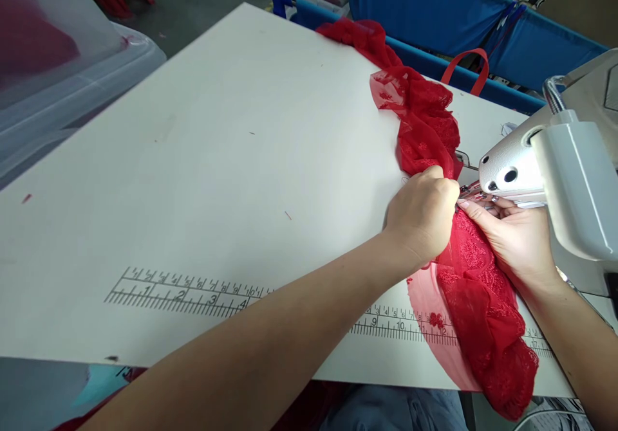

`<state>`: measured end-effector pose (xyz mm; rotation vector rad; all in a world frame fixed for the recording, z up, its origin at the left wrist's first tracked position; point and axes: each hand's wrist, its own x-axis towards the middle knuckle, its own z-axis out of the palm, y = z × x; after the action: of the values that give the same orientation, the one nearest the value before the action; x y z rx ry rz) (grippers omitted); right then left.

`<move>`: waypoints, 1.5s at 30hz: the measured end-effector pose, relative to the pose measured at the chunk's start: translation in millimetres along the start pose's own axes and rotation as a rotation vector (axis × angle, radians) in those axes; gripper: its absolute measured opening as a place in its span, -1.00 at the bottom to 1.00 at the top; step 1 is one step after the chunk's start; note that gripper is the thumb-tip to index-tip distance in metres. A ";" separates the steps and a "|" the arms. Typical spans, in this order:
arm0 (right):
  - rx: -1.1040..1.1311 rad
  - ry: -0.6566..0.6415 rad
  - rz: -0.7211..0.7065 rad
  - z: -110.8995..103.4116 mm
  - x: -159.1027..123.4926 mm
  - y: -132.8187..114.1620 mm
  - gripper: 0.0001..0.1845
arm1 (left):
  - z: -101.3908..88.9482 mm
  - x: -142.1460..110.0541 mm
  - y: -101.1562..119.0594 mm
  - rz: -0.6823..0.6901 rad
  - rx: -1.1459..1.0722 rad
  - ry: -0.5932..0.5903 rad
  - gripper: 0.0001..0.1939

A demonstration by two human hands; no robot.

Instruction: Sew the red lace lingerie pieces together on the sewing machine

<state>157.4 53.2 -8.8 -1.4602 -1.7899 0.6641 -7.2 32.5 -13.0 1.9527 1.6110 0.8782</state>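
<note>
A long strip of sheer red lace fabric (483, 315) runs across the right part of the white table, bunched and gathered, from the far edge to over the front edge. My left hand (425, 206) is closed in a fist on the fabric, just left of the sewing machine's needle area. My right hand (516, 235) lies under the machine head, thumb and fingers pinching the fabric close to the left hand. The white sewing machine (512, 161) stands at the right. Its needle and presser foot are mostly hidden by the fingers and the machine head.
A printed ruler scale (178, 293) runs along the front of the white table (241, 128). A white lamp-like unit (579, 186) hangs before the machine head. Blue cloth bins (410, 13) stand beyond the far edge, clear plastic tubs (82, 96) at the left.
</note>
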 end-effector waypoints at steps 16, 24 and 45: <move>0.020 -0.007 0.002 0.2 -0.5 -2.1 -0.79 | 0.3 0.8 0.8 -0.010 -0.014 -0.004 -0.76; 0.023 -0.017 -0.001 0.2 -0.4 -1.2 -0.82 | 0.0 -0.3 0.5 0.004 -0.007 0.003 -0.75; 0.044 -0.002 0.028 3.3 0.2 -9.3 -0.81 | 1.6 1.2 -0.4 0.028 -0.001 0.014 -0.77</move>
<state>149.2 51.5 -3.6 -1.4584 -1.7485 0.7154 -6.2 33.8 -14.1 1.9772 1.5939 0.9058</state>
